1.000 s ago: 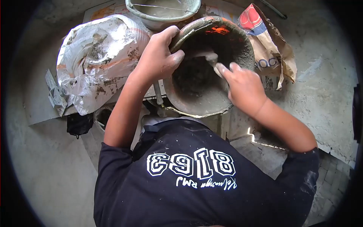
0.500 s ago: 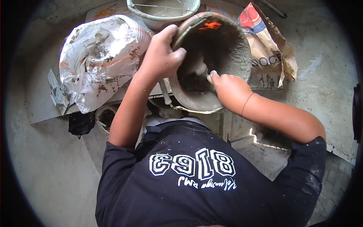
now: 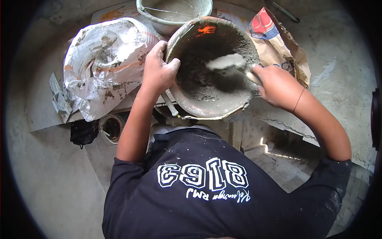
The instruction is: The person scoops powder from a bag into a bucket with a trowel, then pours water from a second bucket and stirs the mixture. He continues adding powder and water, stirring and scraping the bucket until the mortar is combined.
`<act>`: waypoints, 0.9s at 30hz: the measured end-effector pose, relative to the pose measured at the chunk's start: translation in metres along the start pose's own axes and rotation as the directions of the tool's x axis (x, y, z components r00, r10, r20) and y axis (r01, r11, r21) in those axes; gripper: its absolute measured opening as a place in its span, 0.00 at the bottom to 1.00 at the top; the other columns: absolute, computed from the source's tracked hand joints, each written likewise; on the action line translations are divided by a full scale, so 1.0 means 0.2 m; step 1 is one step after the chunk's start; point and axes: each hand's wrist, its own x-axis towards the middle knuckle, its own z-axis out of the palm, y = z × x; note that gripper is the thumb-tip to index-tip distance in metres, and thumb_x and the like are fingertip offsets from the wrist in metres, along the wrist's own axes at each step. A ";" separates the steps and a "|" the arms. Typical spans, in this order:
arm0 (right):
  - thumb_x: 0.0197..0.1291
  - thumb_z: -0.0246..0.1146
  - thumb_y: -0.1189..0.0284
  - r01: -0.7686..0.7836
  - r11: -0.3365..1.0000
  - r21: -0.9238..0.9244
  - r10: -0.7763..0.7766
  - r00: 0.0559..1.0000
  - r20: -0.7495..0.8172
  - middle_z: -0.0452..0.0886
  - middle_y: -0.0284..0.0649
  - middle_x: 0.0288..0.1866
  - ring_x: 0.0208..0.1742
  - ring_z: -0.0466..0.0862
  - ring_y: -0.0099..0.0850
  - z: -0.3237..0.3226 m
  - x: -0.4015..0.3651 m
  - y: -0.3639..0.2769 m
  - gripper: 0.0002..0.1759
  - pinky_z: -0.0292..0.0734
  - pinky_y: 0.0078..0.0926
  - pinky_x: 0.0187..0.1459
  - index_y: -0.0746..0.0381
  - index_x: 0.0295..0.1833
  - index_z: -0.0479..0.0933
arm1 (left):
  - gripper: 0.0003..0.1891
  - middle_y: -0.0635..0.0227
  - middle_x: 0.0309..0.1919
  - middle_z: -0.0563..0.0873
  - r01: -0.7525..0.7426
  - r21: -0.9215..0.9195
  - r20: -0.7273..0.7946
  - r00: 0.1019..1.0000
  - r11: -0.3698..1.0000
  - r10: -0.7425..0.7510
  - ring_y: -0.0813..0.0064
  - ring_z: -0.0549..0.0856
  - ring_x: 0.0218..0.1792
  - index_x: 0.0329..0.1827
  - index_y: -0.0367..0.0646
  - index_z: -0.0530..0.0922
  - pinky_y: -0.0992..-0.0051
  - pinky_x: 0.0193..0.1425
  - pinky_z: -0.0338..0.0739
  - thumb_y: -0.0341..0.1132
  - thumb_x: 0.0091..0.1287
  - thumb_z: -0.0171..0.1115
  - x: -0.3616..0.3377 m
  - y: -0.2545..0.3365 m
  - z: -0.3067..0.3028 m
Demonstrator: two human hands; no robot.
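A mortar-caked bucket (image 3: 209, 107) tilts toward me on the work surface, with wet grey mortar (image 3: 199, 81) inside it. My left hand (image 3: 161, 65) is closed on its left rim, thumb over the edge. My right hand (image 3: 274, 85) is wrapped round the handle of a trowel (image 3: 227, 62) at the bucket's right rim. The trowel's blade, blurred by motion, lies across the bucket's mouth above the mortar. The bucket's handle grip (image 3: 170, 104) hangs down at its lower left.
A mortar-stained white woven sack (image 3: 107, 59) lies to the left. Behind the bucket stands a green-grey basin (image 3: 175, 20) of greyish contents. A torn paper cement bag (image 3: 274, 44) is at the right. Below on the left are a black bag (image 3: 84, 132) and a small pail (image 3: 111, 128).
My right hand has drawn the trowel up and right, out of the bucket's depth. My left hand and the bucket's rim have shifted slightly left, and more of the mortar shows.
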 end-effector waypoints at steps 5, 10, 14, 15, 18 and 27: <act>0.62 0.61 0.71 0.074 0.989 0.128 -0.066 0.996 -0.060 0.83 0.56 0.35 0.39 0.84 0.54 0.20 0.29 -0.16 0.15 0.80 0.47 0.43 0.68 0.51 0.76 | 0.10 0.62 0.30 0.80 0.014 -0.027 0.003 1.000 1.000 -0.014 0.76 0.77 0.32 0.39 0.32 0.75 0.74 0.43 0.75 0.25 0.54 0.58 0.01 -0.03 -0.01; 0.56 0.58 0.79 0.171 0.983 0.073 -0.171 0.985 -0.009 0.85 0.53 0.35 0.41 0.87 0.50 0.34 0.37 -0.24 0.08 0.84 0.42 0.43 0.68 0.39 0.80 | 0.11 0.60 0.30 0.80 0.025 -0.003 -0.008 1.000 1.000 -0.025 0.75 0.77 0.32 0.40 0.31 0.75 0.74 0.43 0.75 0.25 0.53 0.58 0.04 -0.07 -0.02; 0.45 0.64 0.78 0.266 0.963 -0.028 -0.228 0.871 0.434 0.84 0.52 0.33 0.39 0.86 0.52 0.10 0.37 -0.08 0.12 0.83 0.47 0.42 0.64 0.39 0.80 | 0.11 0.63 0.32 0.80 0.062 0.006 -0.016 0.998 0.998 -0.062 0.77 0.77 0.34 0.41 0.32 0.75 0.76 0.44 0.74 0.24 0.54 0.59 0.02 -0.05 -0.02; 0.45 0.64 0.78 0.275 0.959 -0.068 -0.214 0.859 0.465 0.84 0.52 0.33 0.39 0.86 0.51 0.07 0.36 -0.03 0.13 0.83 0.46 0.43 0.63 0.41 0.81 | 0.11 0.67 0.34 0.79 0.098 0.001 0.005 0.995 0.995 -0.098 0.80 0.76 0.38 0.42 0.34 0.74 0.79 0.47 0.72 0.23 0.55 0.59 0.02 -0.04 -0.02; 0.44 0.63 0.79 0.259 0.958 -0.123 -0.186 0.888 0.421 0.85 0.51 0.34 0.40 0.86 0.50 0.04 0.28 0.08 0.20 0.82 0.45 0.45 0.60 0.47 0.83 | 0.10 0.67 0.34 0.80 0.092 -0.039 0.006 0.996 0.995 -0.092 0.81 0.76 0.38 0.42 0.34 0.74 0.79 0.46 0.72 0.23 0.56 0.59 0.01 -0.08 -0.02; 0.56 0.59 0.73 0.112 0.875 -0.470 -0.128 0.992 -0.002 0.84 0.47 0.33 0.36 0.87 0.37 0.05 0.09 -0.07 0.07 0.82 0.34 0.36 0.63 0.35 0.82 | 0.11 0.66 0.36 0.80 0.155 -0.118 0.041 0.988 0.981 -0.151 0.80 0.77 0.39 0.43 0.34 0.74 0.79 0.49 0.73 0.22 0.57 0.58 -0.02 -0.05 -0.02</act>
